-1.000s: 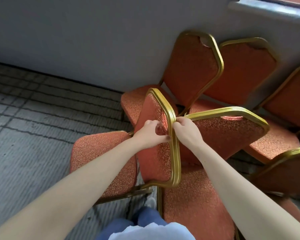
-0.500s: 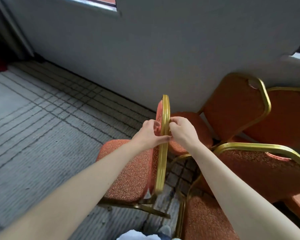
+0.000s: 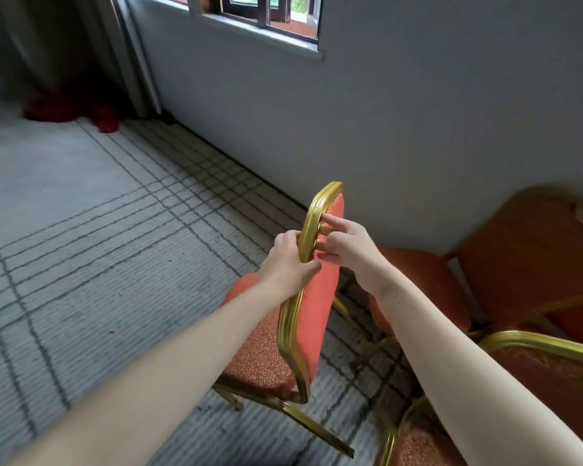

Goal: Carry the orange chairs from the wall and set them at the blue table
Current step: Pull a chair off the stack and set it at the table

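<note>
Head view: left hand (image 3: 288, 260) curls fingers round gold frame (image 3: 312, 210) at orange chair (image 3: 320, 297) backrest top; right hand (image 3: 347, 250) fingers pinch same frame from other side. Chair upright over carpet (image 3: 81, 230), near wall (image 3: 418, 129), beside other chairs (image 3: 525, 257).

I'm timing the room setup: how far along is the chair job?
Done: nothing visibly placed; no blue table in view. In hand: left hand and right hand grip the gold backrest frame of one orange upholstered chair. Left: carrying it over, plus at least two more orange chairs by the grey wall.
</note>
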Action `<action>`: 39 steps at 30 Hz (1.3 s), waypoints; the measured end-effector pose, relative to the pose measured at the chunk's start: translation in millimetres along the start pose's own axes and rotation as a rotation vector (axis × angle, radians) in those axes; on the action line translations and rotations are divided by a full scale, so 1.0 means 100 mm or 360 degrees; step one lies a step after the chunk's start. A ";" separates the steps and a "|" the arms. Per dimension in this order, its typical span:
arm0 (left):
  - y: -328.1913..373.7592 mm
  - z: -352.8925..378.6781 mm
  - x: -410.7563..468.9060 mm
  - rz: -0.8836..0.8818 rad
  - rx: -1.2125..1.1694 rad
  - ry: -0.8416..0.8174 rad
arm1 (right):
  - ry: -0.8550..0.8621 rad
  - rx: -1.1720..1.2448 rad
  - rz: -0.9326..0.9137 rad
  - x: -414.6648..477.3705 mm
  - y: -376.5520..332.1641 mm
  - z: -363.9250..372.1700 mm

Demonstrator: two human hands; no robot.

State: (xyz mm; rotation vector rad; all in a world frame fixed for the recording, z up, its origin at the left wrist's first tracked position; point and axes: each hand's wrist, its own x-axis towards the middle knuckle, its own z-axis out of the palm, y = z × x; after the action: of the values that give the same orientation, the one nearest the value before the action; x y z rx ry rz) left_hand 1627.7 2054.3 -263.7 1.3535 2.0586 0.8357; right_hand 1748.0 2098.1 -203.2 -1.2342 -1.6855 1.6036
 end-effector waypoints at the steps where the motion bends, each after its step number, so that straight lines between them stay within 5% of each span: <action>1: -0.03 -0.03 -0.01 -0.0022 0.0002 0.0030 | -0.0043 -0.0002 -0.0010 0.04 0.00 0.02; 21: -0.29 -0.39 0.22 -0.0750 0.0647 0.1109 | -0.0735 -0.0538 -0.0562 1.08 0.06 0.47; 28: -0.29 -0.40 0.29 -0.0835 0.0692 0.1151 | -0.0818 -0.0598 -0.0662 1.24 0.10 0.44; 39: -0.62 -0.70 0.42 -0.0742 0.0673 0.1175 | -0.0514 -0.0750 -0.0890 1.66 -0.12 0.66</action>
State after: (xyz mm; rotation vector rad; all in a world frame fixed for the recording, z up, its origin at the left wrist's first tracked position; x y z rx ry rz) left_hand 1525.3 2060.0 -267.0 0.7134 3.1013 0.7779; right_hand 1612.5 2208.6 -240.0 -0.6017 -2.4410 1.1342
